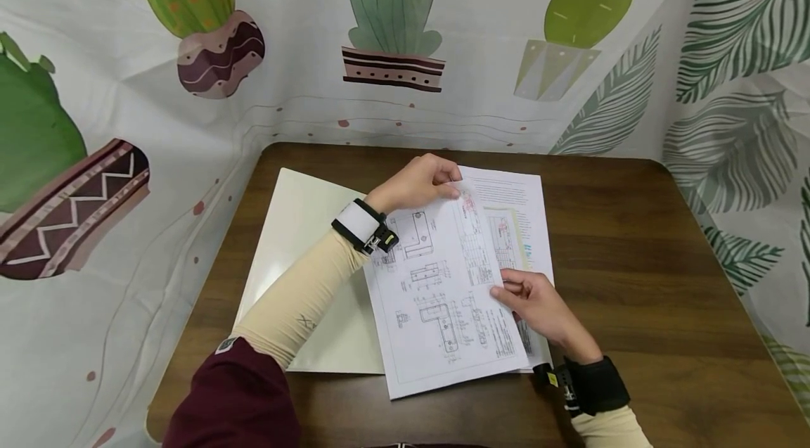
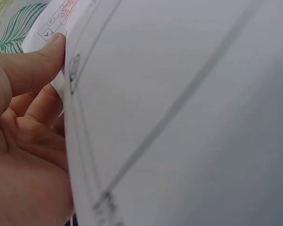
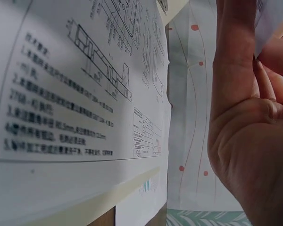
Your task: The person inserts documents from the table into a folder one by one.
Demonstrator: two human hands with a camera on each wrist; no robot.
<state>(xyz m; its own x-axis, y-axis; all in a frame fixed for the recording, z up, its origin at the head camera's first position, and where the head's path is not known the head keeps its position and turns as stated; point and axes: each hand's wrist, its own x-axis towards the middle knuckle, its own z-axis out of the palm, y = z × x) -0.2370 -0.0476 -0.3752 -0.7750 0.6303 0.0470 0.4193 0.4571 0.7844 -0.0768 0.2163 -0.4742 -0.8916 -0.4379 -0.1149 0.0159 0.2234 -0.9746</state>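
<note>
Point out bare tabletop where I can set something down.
Widest: the table right of the papers, out to its edge, beyond the right sleeve. Narrower: a strip left of the cream folder. Crowded: the middle, under the drawing sheet.

On the drawing sheet (image 3: 45, 172) in the right wrist view, I read from my remote station the heading (image 3: 37, 44) "技术要求" above notes (image 3: 56, 110) numbered 1 to 5, the third including "R0.5mm". In the left wrist view, a sheet corner (image 2: 33, 43) bears small boxes (image 2: 47, 28) reading "1 of 1" and "A", beside a red stamp (image 2: 66, 11) whose characters I cannot resolve. In the head view, a dark mark (image 1: 306, 322) on the beige sleeve (image 1: 304, 290) ends in "X".
</note>
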